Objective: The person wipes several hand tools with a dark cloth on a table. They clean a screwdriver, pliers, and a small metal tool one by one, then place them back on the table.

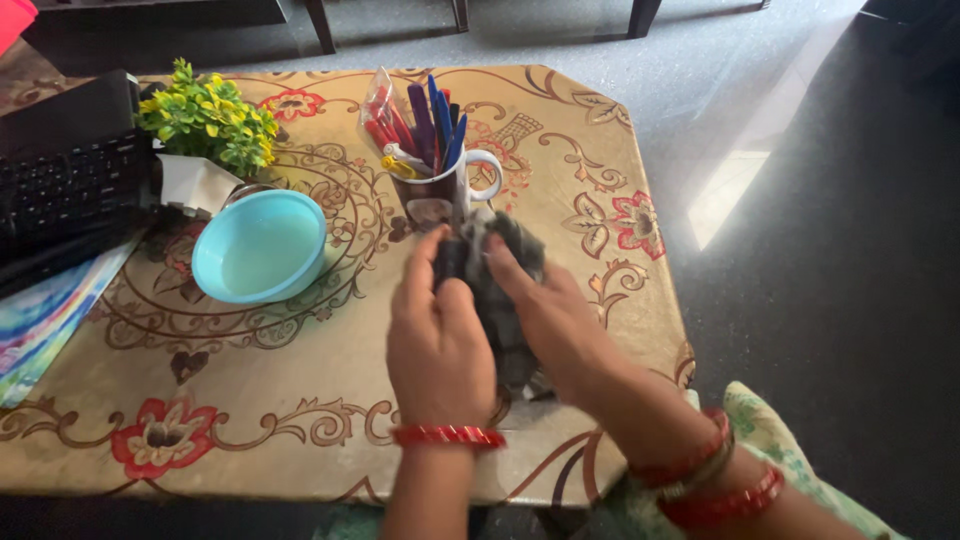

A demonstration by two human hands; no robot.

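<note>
Dark grey cloth [500, 290] is bunched between both hands just in front of the white mug [450, 195] of pens; the left hand [437, 345] clasps its left edge and the right hand [550, 320] pinches its top. Left of the mug sits a light blue bowl [260, 247], with a small green plant [208, 117] behind the bowl.

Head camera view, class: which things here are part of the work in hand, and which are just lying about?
In hand:
left hand
right hand
dark crumpled cloth, gripped by both

Lying about:
mug of pens
light blue bowl
small potted plant
black keyboard
patterned table cover
</note>
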